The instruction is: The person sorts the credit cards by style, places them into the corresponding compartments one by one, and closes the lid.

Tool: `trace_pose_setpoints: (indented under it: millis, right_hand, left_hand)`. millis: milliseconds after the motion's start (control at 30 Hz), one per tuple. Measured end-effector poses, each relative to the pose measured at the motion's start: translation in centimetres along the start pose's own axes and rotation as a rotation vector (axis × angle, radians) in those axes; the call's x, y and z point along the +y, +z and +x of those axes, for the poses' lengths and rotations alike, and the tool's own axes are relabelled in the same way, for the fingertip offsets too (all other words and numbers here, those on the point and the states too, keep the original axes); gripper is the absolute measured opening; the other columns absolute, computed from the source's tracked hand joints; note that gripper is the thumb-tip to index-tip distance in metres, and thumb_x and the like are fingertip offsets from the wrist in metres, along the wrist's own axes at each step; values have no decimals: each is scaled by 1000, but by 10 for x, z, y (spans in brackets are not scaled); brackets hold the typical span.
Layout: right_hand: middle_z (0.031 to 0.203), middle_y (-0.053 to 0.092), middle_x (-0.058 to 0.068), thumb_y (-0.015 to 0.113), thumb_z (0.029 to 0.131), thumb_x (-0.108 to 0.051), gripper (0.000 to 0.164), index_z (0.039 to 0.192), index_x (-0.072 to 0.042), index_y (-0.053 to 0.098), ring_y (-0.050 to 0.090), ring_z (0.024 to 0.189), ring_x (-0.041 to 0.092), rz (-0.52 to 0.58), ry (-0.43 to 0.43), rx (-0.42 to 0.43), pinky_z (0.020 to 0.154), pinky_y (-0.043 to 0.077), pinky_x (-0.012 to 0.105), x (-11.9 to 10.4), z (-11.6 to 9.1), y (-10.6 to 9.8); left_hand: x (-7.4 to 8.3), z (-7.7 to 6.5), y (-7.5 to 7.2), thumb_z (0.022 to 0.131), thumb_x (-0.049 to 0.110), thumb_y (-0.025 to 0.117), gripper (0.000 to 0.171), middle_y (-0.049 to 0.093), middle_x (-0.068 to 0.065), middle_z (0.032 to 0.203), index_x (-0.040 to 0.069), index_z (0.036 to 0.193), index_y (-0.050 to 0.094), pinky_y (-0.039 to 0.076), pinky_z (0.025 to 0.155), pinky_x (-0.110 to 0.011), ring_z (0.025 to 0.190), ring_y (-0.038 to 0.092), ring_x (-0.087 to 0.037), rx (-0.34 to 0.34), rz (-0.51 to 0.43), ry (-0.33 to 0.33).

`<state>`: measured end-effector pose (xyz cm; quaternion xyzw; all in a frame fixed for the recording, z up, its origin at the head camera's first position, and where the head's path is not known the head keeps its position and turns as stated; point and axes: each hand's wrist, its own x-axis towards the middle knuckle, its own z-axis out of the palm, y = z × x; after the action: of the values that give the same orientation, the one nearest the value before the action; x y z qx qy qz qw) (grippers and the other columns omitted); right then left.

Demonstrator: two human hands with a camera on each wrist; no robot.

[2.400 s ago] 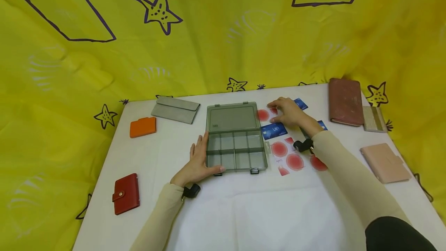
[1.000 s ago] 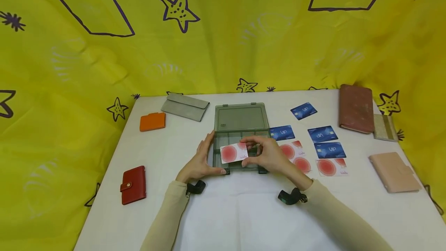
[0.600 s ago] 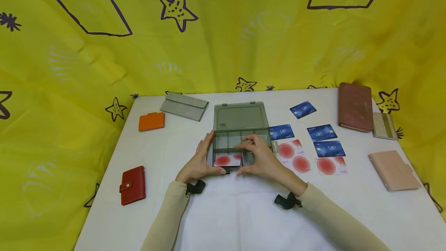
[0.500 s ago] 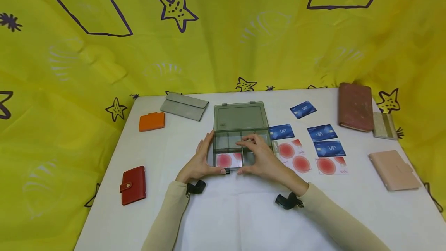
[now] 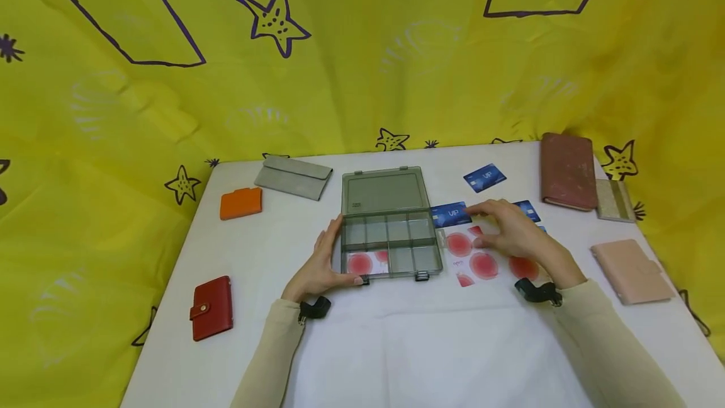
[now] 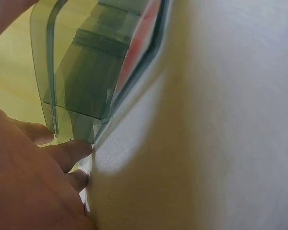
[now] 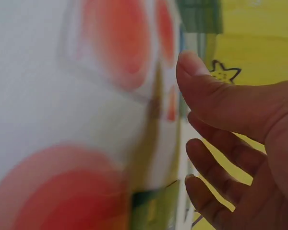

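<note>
A translucent grey-green compartment box lies with its lid folded back. One white card with red circles lies in its front left compartment. My left hand rests along the box's left side, thumb at the front edge; the left wrist view shows its fingertips touching the plastic. To the right, my right hand hovers over the cards, thumb and fingers apart with nothing between them. Red-circle cards and a blue VIP card lie by it; other cards are partly hidden beneath it.
Another blue VIP card lies farther back. A brown notebook, a beige striped item and a pink holder are on the right. On the left lie a grey pouch, an orange holder and a red snap wallet.
My right hand brought a red-circle card from the right and laid it in the front left compartment. It then moved back right over the cards. My left hand stayed on the box.
</note>
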<state>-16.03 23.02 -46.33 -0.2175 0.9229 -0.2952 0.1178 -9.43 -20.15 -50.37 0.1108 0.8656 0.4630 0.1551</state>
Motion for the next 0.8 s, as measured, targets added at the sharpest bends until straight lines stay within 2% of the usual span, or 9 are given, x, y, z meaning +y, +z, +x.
trace_pose_setpoints:
  millis: [133,433,667,800]
  right_hand:
    - [137,68,17,90,85,-16,59,139,-7,68,57,130,41,-1,-26,-23,110,47,67,12,-1,4]
    - [120,74,9,93,81,-12,48,126,-8,75,65,113,32,-15,-81,11,100,56,57,16,-1,9]
    - [110,70,3,93,81,-14,45,123,-11,75,60,103,24,-11,-40,-36,93,56,46,16,5,6]
    - [110,68,3,93,82,-15,42,120,-11,75,63,105,25,8,-20,-65,96,58,49,16,8,5]
  left_hand:
    - [0,-2,0,75,38,97,139,-4,-8,181,31,172,-2,3,131,-69,165,-11,-39,-1,-4,1]
    - [-1,0,1,75,37,98,139,-2,-7,181,31,172,-1,4,132,-66,166,-10,-37,7,14,-2]
    - [-1,-1,1,76,35,97,138,-1,-6,181,31,172,0,5,131,-68,166,-10,-38,17,9,-1]
    - [0,-1,1,75,35,98,137,1,-6,181,30,172,1,7,130,-71,165,-9,-39,22,-1,3]
